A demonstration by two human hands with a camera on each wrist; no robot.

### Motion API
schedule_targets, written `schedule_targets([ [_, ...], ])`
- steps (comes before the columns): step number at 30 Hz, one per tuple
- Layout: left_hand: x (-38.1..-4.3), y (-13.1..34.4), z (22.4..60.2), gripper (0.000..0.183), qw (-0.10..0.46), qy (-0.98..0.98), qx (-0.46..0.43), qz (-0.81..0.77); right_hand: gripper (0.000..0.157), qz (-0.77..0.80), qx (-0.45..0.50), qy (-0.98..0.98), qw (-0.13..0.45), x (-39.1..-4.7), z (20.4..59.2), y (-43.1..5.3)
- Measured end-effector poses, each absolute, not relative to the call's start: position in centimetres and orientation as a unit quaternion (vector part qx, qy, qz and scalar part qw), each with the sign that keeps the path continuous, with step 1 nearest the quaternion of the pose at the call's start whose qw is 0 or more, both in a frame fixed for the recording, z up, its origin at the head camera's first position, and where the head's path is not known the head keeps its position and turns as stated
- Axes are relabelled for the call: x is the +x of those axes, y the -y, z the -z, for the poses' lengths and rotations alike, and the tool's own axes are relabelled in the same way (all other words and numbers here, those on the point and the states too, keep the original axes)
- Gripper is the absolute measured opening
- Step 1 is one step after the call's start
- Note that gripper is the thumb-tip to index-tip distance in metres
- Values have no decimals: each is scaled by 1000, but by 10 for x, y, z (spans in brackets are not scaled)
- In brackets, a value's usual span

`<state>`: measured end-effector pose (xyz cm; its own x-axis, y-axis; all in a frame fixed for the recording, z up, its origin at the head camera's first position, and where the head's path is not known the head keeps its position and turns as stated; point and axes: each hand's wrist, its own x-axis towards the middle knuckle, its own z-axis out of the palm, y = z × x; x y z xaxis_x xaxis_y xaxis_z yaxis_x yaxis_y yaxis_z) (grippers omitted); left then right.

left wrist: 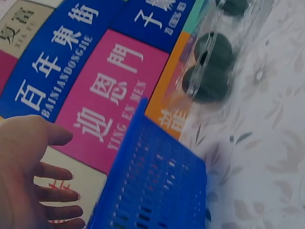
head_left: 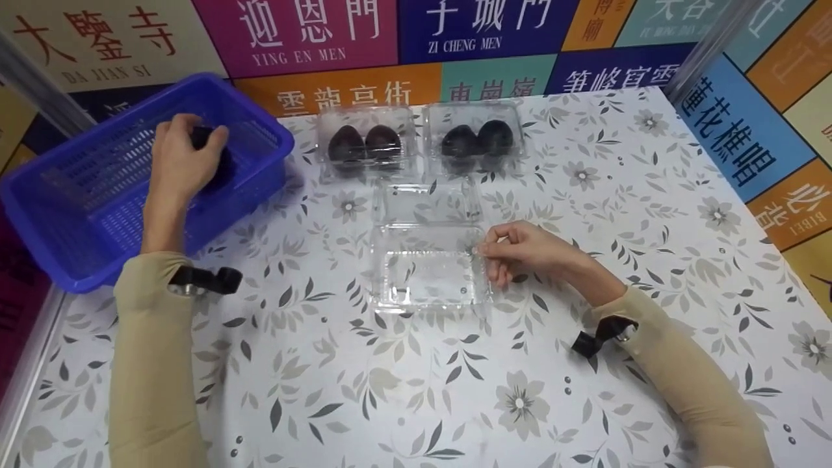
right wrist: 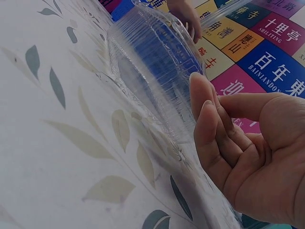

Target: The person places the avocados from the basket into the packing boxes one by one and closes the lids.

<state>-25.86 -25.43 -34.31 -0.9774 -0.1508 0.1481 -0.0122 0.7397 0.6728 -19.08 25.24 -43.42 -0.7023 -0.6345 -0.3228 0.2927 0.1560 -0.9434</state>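
Observation:
My left hand (head_left: 185,153) reaches over the blue plastic basket (head_left: 270,120), above a dark avocado-like fruit (head_left: 223,174) that it partly hides. In the left wrist view, the fingers (left wrist: 59,195) and thumb are spread with nothing between them. At the right edge of a clear plastic clamshell box (head_left: 429,286), my right hand (head_left: 526,250) has its thumb and fingertips together, pinching the rim. The box lies with its lid folded back and no fruit in it. The right wrist view shows the curled fingers (right wrist: 209,138) in front of the clear wall.
Behind the open box stand two more clamshell boxes, left (head_left: 322,140) and right (head_left: 518,146), each with two dark fruits inside. A patterned cloth (head_left: 520,403) covers the table. Lettered panels (head_left: 312,32) rise along the back and right edges.

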Motion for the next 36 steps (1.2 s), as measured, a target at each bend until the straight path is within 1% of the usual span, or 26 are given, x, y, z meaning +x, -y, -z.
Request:
schedule_targets([
  [8,-270,283,357,76,-1,946,52,319,17,628,-130,-676,363,-191,433,-250],
  [16,-274,300,371,74,-59,963,30,260,15,635,-131,-669,364,-190,435,-249],
  [19,-273,305,379,70,-63,967,18,245,15,634,-133,-669,365,-189,435,-247],
  [25,-275,304,384,62,-40,971,18,234,17,631,-131,-672,365,-189,433,-249],
  [31,-276,301,385,59,-61,972,-9,226,18,628,-132,-677,360,-190,434,-251],
  [36,-277,300,383,56,-75,971,-13,226,19,622,-132,-685,354,-190,434,-251],
])
